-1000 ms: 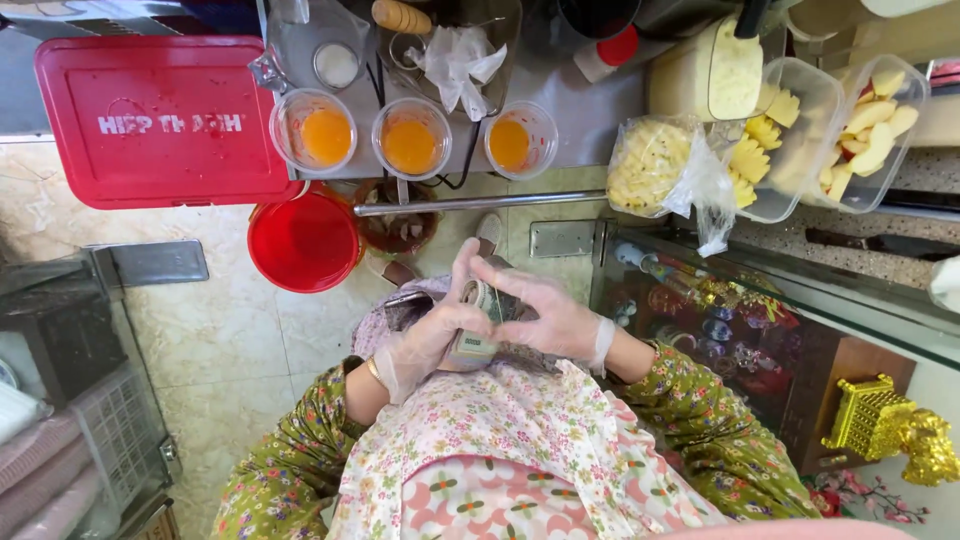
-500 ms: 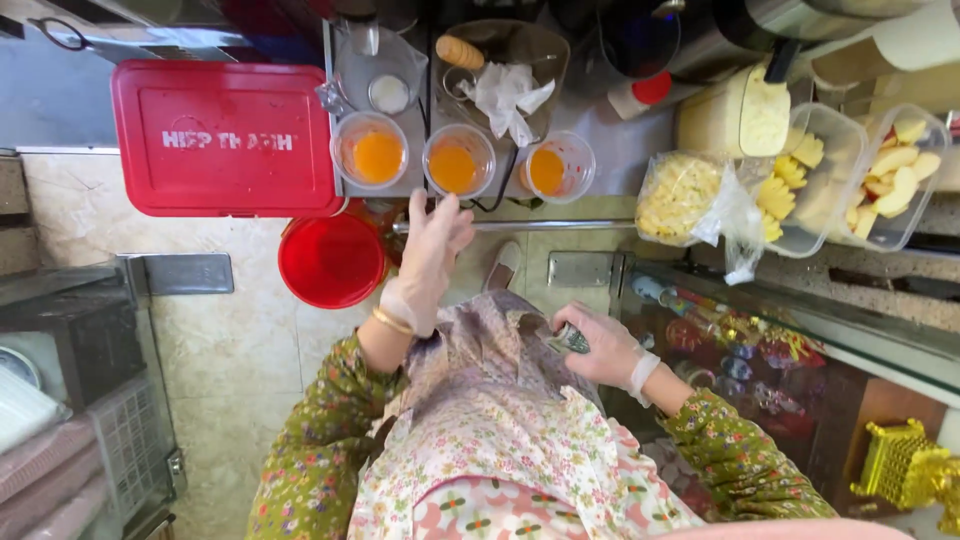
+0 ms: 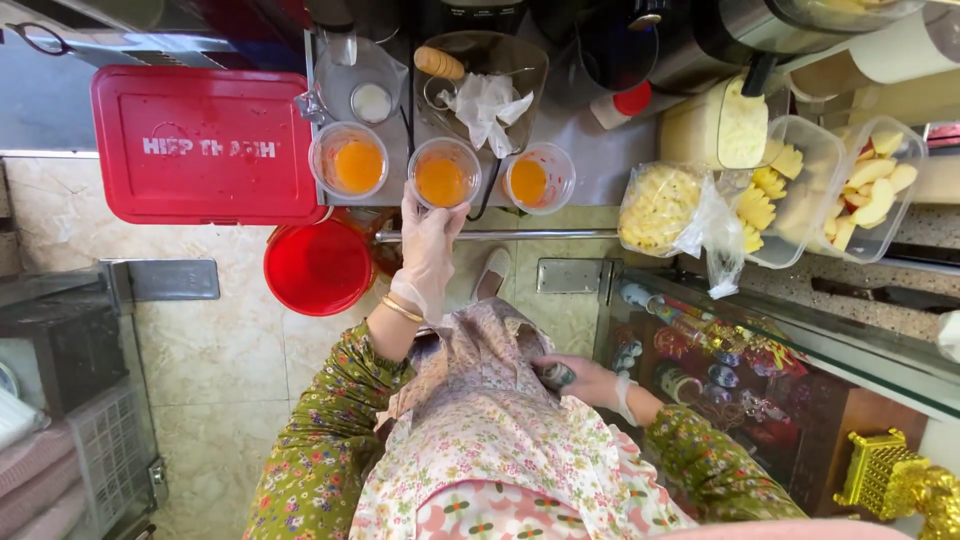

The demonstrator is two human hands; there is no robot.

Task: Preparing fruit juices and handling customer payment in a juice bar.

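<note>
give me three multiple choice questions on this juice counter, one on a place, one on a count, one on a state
1. Where is the left hand?
A. on the red bucket
B. at the middle cup
C. in the fruit tub

2. How many cups of orange juice stand in the row?
A. three
B. two
C. five

3. What state is the red box in?
A. lid off
B. tipped over
C. lid shut

Answers:
1 B, gloved fingers touch the middle cup's rim.
2 A, left cup, middle cup, right cup.
3 C, its flat lid covers it.
</note>
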